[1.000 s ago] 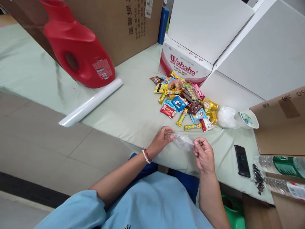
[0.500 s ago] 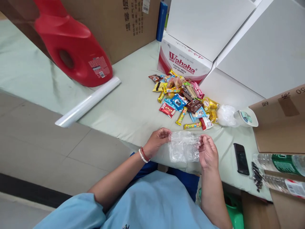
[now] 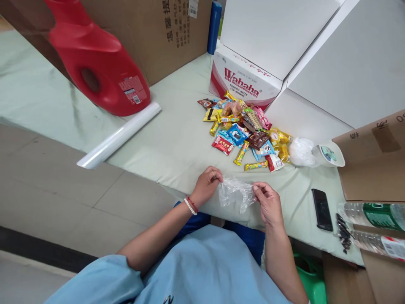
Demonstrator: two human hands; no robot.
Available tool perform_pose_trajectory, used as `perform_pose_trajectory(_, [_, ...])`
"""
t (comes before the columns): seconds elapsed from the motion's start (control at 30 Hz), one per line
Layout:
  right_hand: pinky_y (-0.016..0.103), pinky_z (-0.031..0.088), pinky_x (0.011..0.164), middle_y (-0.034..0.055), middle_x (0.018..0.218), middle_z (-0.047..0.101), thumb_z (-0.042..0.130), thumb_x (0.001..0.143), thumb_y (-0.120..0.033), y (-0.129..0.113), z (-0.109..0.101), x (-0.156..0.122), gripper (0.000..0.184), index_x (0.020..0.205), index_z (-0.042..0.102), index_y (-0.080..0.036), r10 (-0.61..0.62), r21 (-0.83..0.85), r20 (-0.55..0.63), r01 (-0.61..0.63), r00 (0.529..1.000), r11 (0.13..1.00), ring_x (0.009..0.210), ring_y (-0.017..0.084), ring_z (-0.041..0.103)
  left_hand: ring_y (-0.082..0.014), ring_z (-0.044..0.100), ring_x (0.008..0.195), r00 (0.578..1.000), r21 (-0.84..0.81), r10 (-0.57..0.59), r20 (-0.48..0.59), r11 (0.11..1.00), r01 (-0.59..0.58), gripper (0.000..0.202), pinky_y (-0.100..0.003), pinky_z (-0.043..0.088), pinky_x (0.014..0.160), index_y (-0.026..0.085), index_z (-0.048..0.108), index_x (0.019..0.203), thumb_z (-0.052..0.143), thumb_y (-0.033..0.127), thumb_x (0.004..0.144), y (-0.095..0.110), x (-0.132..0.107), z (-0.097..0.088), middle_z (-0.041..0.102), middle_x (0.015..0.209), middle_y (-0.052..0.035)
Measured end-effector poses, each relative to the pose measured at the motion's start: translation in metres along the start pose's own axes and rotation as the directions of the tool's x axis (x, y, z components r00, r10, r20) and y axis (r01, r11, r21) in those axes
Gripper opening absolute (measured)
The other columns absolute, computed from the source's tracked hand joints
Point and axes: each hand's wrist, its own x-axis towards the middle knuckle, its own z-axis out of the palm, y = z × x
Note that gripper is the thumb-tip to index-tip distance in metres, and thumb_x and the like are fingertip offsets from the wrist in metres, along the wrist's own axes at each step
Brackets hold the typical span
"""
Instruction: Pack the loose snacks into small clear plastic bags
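Observation:
A crumpled clear plastic bag (image 3: 236, 193) hangs between my two hands, just above the front edge of the table. My left hand (image 3: 208, 184) pinches its upper left corner, fingers curled in. At the other side, my right hand (image 3: 268, 202) holds the right corner between thumb and fingertips. Beyond the bag lies a pile of wrapped snacks (image 3: 238, 135) in yellow, blue, red and brown packets. The closest ones are a yellow stick packet (image 3: 256, 166) and a red-and-white packet (image 3: 274, 162).
A white roll (image 3: 120, 136) and a red jug (image 3: 104, 71) stand left. Behind the snacks is a Wahaha carton (image 3: 243, 78). Rightward are a bundled white plastic bag (image 3: 302, 152), a white bowl (image 3: 336, 157), a phone (image 3: 322, 210) and plastic bottles (image 3: 381, 215).
My right hand has moved left and slightly down, closer to my left hand. The bag, spread flat before, now sags and bunches between them.

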Motion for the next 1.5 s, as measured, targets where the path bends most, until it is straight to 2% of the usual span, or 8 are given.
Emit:
perform_pose_trajectory(0.3, [0.028,0.053,0.07,0.0033,0.094,0.067,0.068,0.094,-0.019,-0.023,-0.013,-0.024,0.019,0.105,0.079,-0.03,-0.537,-0.341,0.146,0.552,0.831,0.761,0.082,0.016,0.066,-0.0215,0.062,0.107,0.996,0.042,0.071,-0.057,0.997,-0.068,0.015,-0.034,0.052,0.087,0.022,0.066,0.099,0.056,0.025,0.088,0.024,0.006,0.001,0.065,0.111,-0.0061])
perform_pose_trajectory(0.5, [0.028,0.054,0.073,0.0035,0.098,0.066,0.062,0.096,-0.009,-0.029,-0.013,-0.028,0.034,0.117,0.076,-0.032,-0.587,-0.329,0.32,0.668,0.744,0.668,0.085,0.015,0.067,-0.0293,0.06,0.12,0.777,0.207,0.376,0.505,0.821,-0.532,0.026,-0.047,0.04,0.111,0.023,0.071,0.105,0.071,0.041,0.086,0.059,0.032,0.007,0.072,0.115,-0.0091])
perform_pose_trajectory(0.77, [0.034,0.052,0.077,0.0046,0.115,0.063,0.067,0.091,-0.004,-0.036,-0.044,-0.037,0.049,0.12,0.076,-0.042,-0.64,-0.405,0.283,0.694,0.715,0.595,0.09,0.017,0.059,-0.0179,0.064,0.081,0.925,0.105,0.175,0.337,0.97,-0.221,0.025,-0.03,0.048,0.077,0.02,0.062,0.083,0.053,0.039,0.097,0.052,0.051,-0.009,0.07,0.084,-0.0034])
perform_pose_trajectory(1.0, [0.039,0.053,0.087,0.006,0.127,0.06,0.067,0.094,-0.017,-0.02,-0.061,-0.026,0.03,0.111,0.08,-0.038,-0.622,-0.506,0.105,0.58,0.776,0.639,0.095,0.019,0.059,-0.0141,0.06,0.075,0.994,-0.202,0.016,-0.112,0.979,-0.039,0.022,-0.027,0.048,0.076,0.021,0.056,0.084,0.058,0.04,0.095,0.052,0.042,-0.006,0.063,0.077,0.0009])
perform_pose_trajectory(1.13, [0.039,0.055,0.096,0.008,0.123,0.065,0.064,0.098,-0.03,-0.016,-0.058,-0.022,0.021,0.111,0.08,-0.033,-0.351,-0.449,0.391,0.509,0.851,0.734,0.108,0.022,0.065,-0.0143,0.059,0.078,0.977,-0.236,0.003,-0.213,0.97,-0.055,0.022,-0.028,0.047,0.078,0.021,0.059,0.086,0.058,0.04,0.097,0.045,0.034,-0.006,0.066,0.082,-0.0006])
perform_pose_trajectory(1.2, [0.04,0.055,0.101,0.0093,0.131,0.064,0.066,0.097,-0.038,-0.014,-0.056,-0.02,0.023,0.115,0.078,-0.032,-0.193,-0.407,0.507,0.43,0.84,0.805,0.12,0.025,0.064,-0.0155,0.061,0.082,0.977,-0.237,0.006,-0.214,0.97,-0.058,0.023,-0.03,0.047,0.081,0.021,0.059,0.088,0.057,0.041,0.098,0.042,0.029,-0.008,0.07,0.088,-0.0025])
perform_pose_trajectory(1.37, [0.046,0.051,0.109,0.012,0.149,0.052,0.075,0.087,-0.052,-0.007,-0.036,-0.001,0.074,0.152,0.047,-0.032,-0.166,-0.279,0.166,0.208,0.972,0.937,0.137,0.027,0.053,-0.0181,0.065,0.091,0.992,-0.195,0.061,-0.113,0.977,-0.082,0.027,-0.032,0.046,0.086,0.021,0.062,0.093,0.055,0.046,0.101,0.047,0.017,-0.005,0.075,0.097,-0.0059])
perform_pose_trajectory(1.5, [0.046,0.05,0.106,0.0119,0.133,0.066,0.085,0.073,-0.051,0.007,-0.001,0.018,0.089,0.151,0.048,-0.027,-0.074,-0.283,0.211,0.134,0.975,0.95,0.122,0.028,0.061,-0.0192,0.066,0.097,0.994,-0.19,0.091,-0.064,0.976,-0.102,0.028,-0.034,0.047,0.091,0.021,0.063,0.096,0.053,0.046,0.102,0.054,0.01,-0.001,0.076,0.1,-0.0063])
